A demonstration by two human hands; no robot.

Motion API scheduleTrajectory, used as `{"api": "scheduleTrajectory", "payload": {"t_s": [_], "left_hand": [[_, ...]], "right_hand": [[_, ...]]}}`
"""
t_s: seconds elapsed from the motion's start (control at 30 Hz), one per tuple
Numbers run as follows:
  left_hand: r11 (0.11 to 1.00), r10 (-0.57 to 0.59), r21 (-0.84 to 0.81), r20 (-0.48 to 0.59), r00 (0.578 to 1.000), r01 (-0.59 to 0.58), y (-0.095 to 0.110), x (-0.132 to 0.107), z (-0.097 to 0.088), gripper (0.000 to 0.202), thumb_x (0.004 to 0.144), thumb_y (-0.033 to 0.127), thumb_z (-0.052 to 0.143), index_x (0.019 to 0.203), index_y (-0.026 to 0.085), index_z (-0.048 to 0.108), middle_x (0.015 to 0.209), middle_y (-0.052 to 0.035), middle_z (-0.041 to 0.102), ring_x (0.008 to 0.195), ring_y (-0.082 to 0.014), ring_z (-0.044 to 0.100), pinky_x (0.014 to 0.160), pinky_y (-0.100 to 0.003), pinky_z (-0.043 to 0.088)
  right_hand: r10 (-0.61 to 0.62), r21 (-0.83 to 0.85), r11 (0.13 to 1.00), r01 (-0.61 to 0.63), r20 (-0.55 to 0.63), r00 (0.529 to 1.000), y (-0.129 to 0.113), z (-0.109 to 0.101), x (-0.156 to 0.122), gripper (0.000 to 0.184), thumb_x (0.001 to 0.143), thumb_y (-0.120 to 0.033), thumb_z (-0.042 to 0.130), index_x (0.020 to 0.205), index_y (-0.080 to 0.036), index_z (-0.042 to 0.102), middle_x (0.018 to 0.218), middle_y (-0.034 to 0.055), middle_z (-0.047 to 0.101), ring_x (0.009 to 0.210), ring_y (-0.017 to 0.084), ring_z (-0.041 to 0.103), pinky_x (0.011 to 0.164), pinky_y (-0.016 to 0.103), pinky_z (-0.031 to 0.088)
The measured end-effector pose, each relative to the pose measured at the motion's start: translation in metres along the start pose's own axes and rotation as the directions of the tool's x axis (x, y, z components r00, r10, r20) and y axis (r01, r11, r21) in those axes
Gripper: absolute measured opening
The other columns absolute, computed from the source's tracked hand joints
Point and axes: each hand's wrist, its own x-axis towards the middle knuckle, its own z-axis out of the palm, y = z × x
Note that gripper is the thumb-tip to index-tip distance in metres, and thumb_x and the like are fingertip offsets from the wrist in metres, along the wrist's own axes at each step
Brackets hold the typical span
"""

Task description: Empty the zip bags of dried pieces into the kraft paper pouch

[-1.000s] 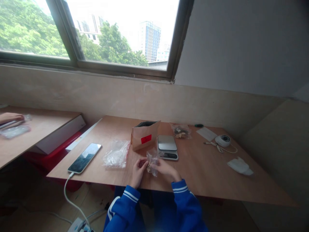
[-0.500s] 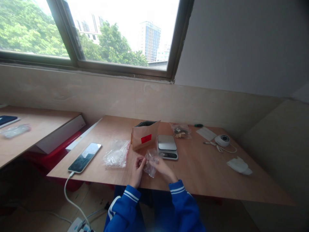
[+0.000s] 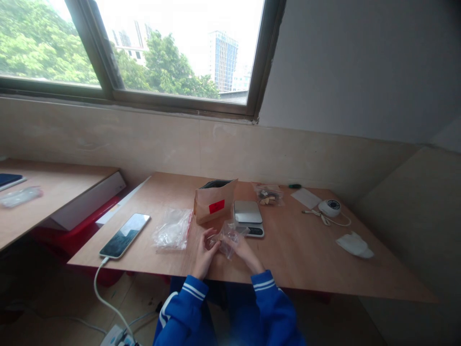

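Both my hands meet near the front edge of the wooden table [image 3: 309, 259]. My left hand [image 3: 204, 252] pinches the edge of a small clear plastic bag [image 3: 230, 235], fingers closed. My right hand [image 3: 242, 250] grips the same bag from the right and below. Something small and brownish lies inside the bag. Just behind the bag stands a small digital scale [image 3: 248, 216] with a bare metal plate. A brown paper pouch [image 3: 213, 204] with a red label stands open to the scale's left.
A pile of clear bags [image 3: 172, 229] lies left of my hands, and a phone [image 3: 125, 235] on a charging cable beyond it. At the back are a filled clear bag [image 3: 268, 196], a white card [image 3: 305, 197], a round white device [image 3: 330, 207] and a crumpled tissue [image 3: 354, 244]. Another desk [image 3: 54, 192] stands at left.
Another person's hand on the left desk withdrew out of view. My hands shifted the small bag slightly up and toward the scale, and the bag has turned between my fingers.
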Motion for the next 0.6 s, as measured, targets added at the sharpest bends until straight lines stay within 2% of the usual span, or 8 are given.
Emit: {"api": "scheduleTrajectory", "payload": {"t_s": [0.1, 0.23, 0.37, 0.5, 0.6], "left_hand": [[1.000, -0.027, -0.006, 0.028, 0.999, 0.027, 0.001, -0.001, 0.000, 0.049, 0.068, 0.036, 0.075, 0.111, 0.020, 0.059, 0.114, -0.0090, 0.064, 0.109, -0.0252, 0.060, 0.093, -0.038, 0.047], [0.999, -0.047, 0.000, 0.051, 0.998, 0.047, -0.006, 0.000, -0.005, 0.033, 0.076, 0.039, 0.068, 0.099, 0.016, 0.066, 0.100, -0.0083, 0.069, 0.097, -0.0227, 0.063, 0.087, -0.034, 0.048], [0.999, -0.028, -0.032, -0.052, 0.998, 0.026, -0.017, 0.004, -0.009, 0.030, 0.076, 0.042, 0.068, 0.090, 0.015, 0.066, 0.088, -0.0056, 0.068, 0.086, -0.0192, 0.062, 0.080, -0.031, 0.048], [0.996, -0.056, -0.082, -0.130, 0.990, 0.046, -0.021, 0.005, -0.009, 0.032, 0.075, 0.044, 0.068, 0.089, 0.016, 0.062, 0.085, -0.0034, 0.065, 0.081, -0.0163, 0.061, 0.074, -0.027, 0.047], [0.993, -0.084, -0.099, -0.155, 0.984, 0.070, -0.019, 0.005, -0.008, 0.034, 0.073, 0.045, 0.070, 0.091, 0.017, 0.061, 0.084, -0.0019, 0.064, 0.079, -0.0147, 0.059, 0.071, -0.025, 0.047]], "right_hand": [[-0.013, 0.014, 1.000, 0.014, -0.058, 0.998, 0.001, 0.001, -0.003, 0.057, 0.052, -0.060, 0.079, 0.091, -0.021, 0.063, 0.099, 0.0097, 0.070, 0.097, 0.029, 0.065, 0.089, 0.045, 0.049], [0.008, 0.056, 0.998, -0.003, -0.086, 0.996, 0.003, 0.002, -0.004, 0.054, 0.050, -0.056, 0.082, 0.085, -0.020, 0.064, 0.091, 0.0083, 0.071, 0.089, 0.028, 0.067, 0.087, 0.045, 0.051], [-0.002, 0.065, 0.998, 0.010, -0.130, 0.992, 0.000, -0.007, -0.003, 0.054, 0.047, -0.054, 0.084, 0.083, -0.018, 0.066, 0.089, 0.0088, 0.072, 0.089, 0.028, 0.067, 0.086, 0.045, 0.051], [-0.014, 0.017, 1.000, 0.018, -0.188, 0.982, -0.020, -0.032, -0.009, 0.052, 0.050, -0.052, 0.083, 0.086, -0.017, 0.067, 0.085, 0.0077, 0.071, 0.084, 0.027, 0.067, 0.080, 0.043, 0.053], [-0.096, -0.068, 0.994, 0.085, -0.174, 0.980, -0.049, -0.050, -0.011, 0.046, 0.058, -0.048, 0.080, 0.089, -0.016, 0.068, 0.086, 0.0081, 0.071, 0.084, 0.025, 0.067, 0.080, 0.041, 0.053]]}}
